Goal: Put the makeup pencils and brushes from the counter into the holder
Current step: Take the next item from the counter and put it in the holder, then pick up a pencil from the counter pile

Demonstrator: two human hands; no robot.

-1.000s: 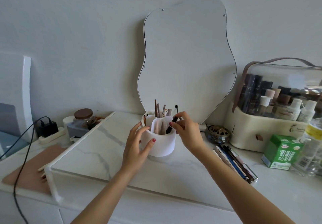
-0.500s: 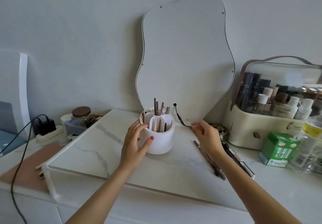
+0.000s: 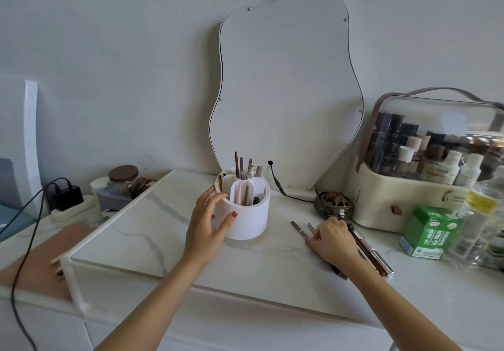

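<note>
A white round holder (image 3: 252, 218) with inner dividers stands mid-counter with several pencils and brushes (image 3: 243, 169) upright in it. My left hand (image 3: 208, 222) cups its left side, thumb on the front wall and fingers near the rim. To the right, several makeup pencils (image 3: 366, 249) lie in a loose row on the marble counter (image 3: 152, 230). My right hand (image 3: 331, 237) lies over them, its fingertips down on a thin brown pencil (image 3: 298, 229); whether the fingers have closed on it cannot be seen.
A wavy-edged mirror (image 3: 286, 91) leans on the wall behind the holder, with a thin black cable (image 3: 278, 184) at its foot. A brass incense burner (image 3: 334, 204), a cosmetics case (image 3: 425, 165), a green carton (image 3: 428, 232) and clear bottles crowd the right. A jar (image 3: 124, 180) and charger sit left.
My right hand left the holder's rim, swung right and came down onto the pencils lying on the counter. My left hand stayed on the holder.
</note>
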